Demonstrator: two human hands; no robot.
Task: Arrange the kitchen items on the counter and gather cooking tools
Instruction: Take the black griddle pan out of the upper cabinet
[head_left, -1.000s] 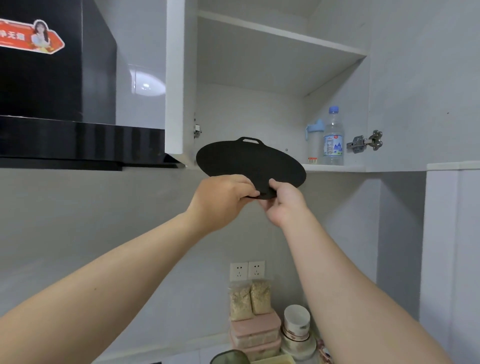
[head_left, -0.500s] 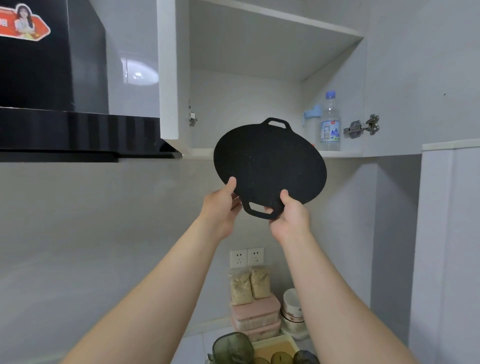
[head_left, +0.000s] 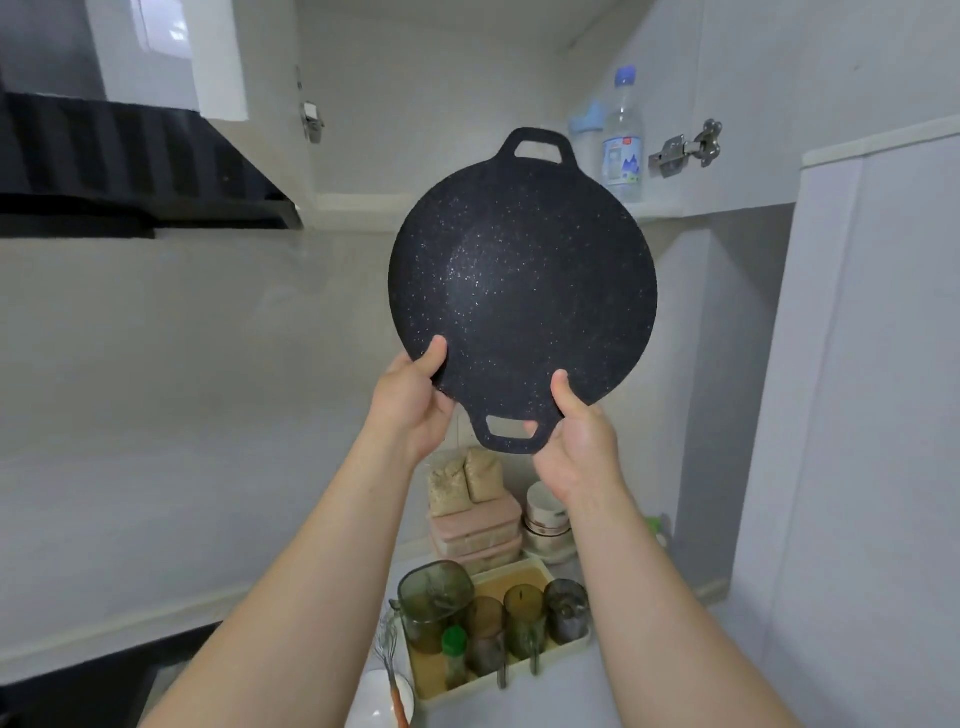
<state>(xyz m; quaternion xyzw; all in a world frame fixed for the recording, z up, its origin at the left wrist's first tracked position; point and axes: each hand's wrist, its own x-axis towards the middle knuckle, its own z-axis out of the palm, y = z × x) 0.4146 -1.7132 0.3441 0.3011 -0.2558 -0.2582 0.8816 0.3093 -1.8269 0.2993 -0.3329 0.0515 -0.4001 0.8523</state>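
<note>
Black griddle pan (head_left: 522, 291), lower rim between both hands (head_left: 415, 402)

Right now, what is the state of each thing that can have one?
Pan: held up in the air, tilted, its face toward the camera.
Left hand: shut on the pan's lower rim.
Right hand: shut on the pan by its lower handle.
Cupboard: open.
Bottle: upright, capped.

Black white-speckled griddle pan (head_left: 522, 291), pink lidded containers (head_left: 475, 530), blue-capped clear bottle (head_left: 623, 135).
</note>
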